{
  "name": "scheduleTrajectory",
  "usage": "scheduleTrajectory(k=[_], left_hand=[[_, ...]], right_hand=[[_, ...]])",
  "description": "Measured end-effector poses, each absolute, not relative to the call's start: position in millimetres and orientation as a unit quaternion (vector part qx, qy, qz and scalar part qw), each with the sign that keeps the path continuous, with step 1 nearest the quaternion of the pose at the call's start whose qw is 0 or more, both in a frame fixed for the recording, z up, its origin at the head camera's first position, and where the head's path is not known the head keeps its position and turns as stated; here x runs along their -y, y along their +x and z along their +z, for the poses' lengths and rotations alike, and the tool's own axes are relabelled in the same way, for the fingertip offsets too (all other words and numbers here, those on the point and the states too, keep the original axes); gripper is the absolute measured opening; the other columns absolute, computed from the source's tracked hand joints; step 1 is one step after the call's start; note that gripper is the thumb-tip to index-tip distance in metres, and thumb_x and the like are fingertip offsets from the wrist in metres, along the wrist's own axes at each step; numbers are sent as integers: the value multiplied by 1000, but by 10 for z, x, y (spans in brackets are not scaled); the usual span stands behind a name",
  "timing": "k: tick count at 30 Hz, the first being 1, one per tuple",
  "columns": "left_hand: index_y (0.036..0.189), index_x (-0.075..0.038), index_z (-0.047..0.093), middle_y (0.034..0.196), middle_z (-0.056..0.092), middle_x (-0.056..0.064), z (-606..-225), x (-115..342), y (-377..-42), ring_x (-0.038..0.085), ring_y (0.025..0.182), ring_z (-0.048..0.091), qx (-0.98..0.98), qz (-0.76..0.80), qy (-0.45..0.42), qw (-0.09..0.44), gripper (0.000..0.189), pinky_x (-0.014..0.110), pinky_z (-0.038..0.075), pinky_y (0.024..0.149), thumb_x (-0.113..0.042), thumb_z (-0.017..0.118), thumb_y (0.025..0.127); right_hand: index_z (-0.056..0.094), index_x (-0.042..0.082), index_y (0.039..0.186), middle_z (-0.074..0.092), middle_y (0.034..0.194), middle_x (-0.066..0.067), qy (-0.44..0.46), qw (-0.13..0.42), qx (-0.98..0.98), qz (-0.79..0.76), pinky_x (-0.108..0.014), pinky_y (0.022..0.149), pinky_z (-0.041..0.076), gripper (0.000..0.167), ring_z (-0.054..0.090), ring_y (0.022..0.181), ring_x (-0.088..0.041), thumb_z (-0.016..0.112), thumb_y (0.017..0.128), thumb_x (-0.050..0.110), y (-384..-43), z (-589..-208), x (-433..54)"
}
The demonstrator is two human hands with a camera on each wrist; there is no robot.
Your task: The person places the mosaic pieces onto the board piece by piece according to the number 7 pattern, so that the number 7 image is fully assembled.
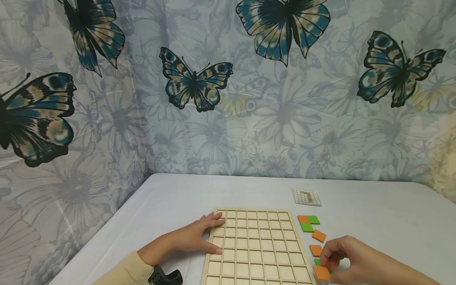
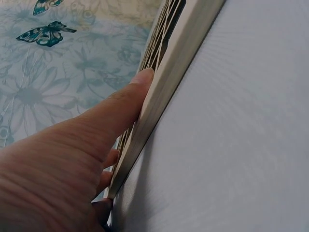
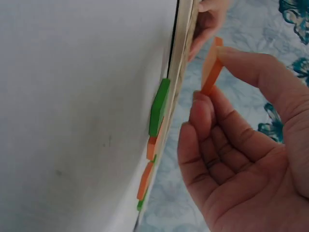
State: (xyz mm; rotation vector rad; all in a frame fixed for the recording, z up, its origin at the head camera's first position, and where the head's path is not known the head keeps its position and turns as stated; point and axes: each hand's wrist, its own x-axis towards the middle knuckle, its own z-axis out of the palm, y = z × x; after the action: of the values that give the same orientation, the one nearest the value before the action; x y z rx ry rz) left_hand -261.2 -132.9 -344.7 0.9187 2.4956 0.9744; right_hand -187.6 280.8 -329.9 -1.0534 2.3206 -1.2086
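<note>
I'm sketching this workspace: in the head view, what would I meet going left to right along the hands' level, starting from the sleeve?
Beige sleeve → left hand → gridded wooden board → pinched orange tile → right hand.

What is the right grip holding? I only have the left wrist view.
Observer: The right grip pinches an orange tile; the right wrist view shows that clearly.
Operator: Understood. Any more tiles around?
Observer: Yes. In the head view, orange and green tiles lie on the table along the right side of the board.
Operator: Anything past those?
Observer: A card printed with a grid lies on the table beyond the tiles, with some of its squares coloured.
</note>
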Motion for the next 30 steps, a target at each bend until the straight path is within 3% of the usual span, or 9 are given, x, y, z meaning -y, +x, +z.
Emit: scheduleTrajectory(k=[7,16,22,30], left_hand=[[143,-13,38,156,17,8,-3442,1322,-2622,38,144,0,-875,336,313,155,79,61,4,112,-36,75,78],[144,-13,38,156,18,7,-3444,1327,-2630,38,144,1,-878,329,311,154,79,61,6,112,-37,75,77],[144,-12,37,156,17,8,-3438,1338,-2627,36,145,2,-878,322,318,155,79,60,5,113,-37,74,78],[144,-13,37,156,17,7,-3449,1325,-2638,34,145,3,-878,323,319,154,79,59,5,114,-37,74,78]], right_hand=[[63,6,90,62,86,10,-399,82,-831,-379,-21,60,48,14,57,72,-4,70,79,3,-1919,-3244,-2703],[64,7,89,64,79,0,-379,92,-840,-377,-21,58,48,13,56,70,1,71,79,7,-2027,-3114,-2523],[64,9,91,64,86,4,-384,66,-848,-360,-23,67,51,15,58,76,-2,72,80,15,-2133,-2993,-2332],[65,7,92,63,88,1,-364,85,-850,-372,-23,68,51,21,57,76,-2,73,79,22,-2261,-2958,-2111]])
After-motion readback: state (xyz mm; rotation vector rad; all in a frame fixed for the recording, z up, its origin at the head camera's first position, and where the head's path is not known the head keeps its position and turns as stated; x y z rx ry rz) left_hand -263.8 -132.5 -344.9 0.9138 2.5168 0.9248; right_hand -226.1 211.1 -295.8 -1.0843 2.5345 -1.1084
